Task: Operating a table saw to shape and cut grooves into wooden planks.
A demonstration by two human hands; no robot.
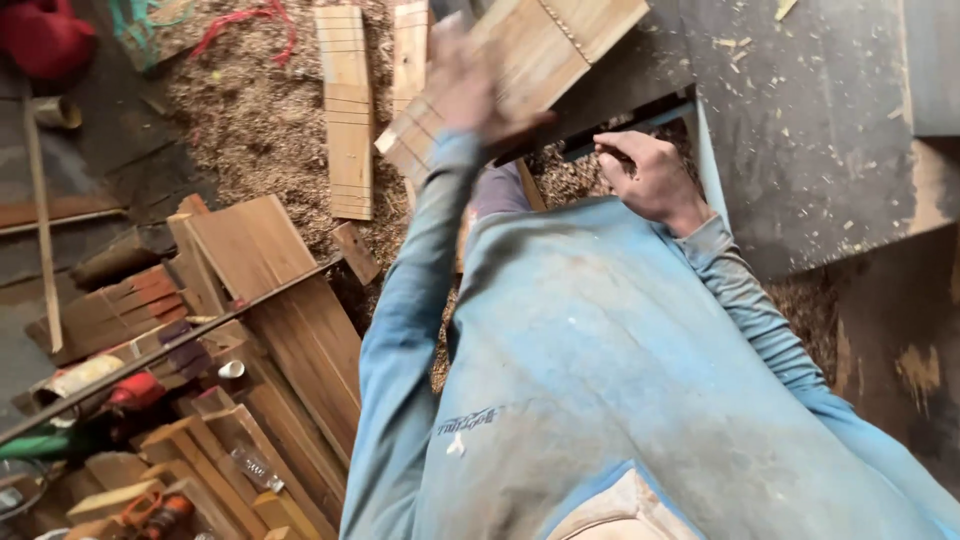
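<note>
While the left hand [462, 85] lifts a stack of thin wooden slats [520, 70], the right hand [650, 178] rests curled on the grey table [810, 120].

Blurred fingers wrap the stack's near-left end, holding it tilted over the sawdust [260, 120], seemingly to keep the slats together. Right hand's fingers are curled; whether they grip anything is unclear. Loose planks [348, 110] lie far left.

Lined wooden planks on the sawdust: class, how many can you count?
2. One lined plank lies on the sawdust at upper left; a second plank lies just right of it, partly hidden by the blurred left hand. Others may be hidden.
</note>
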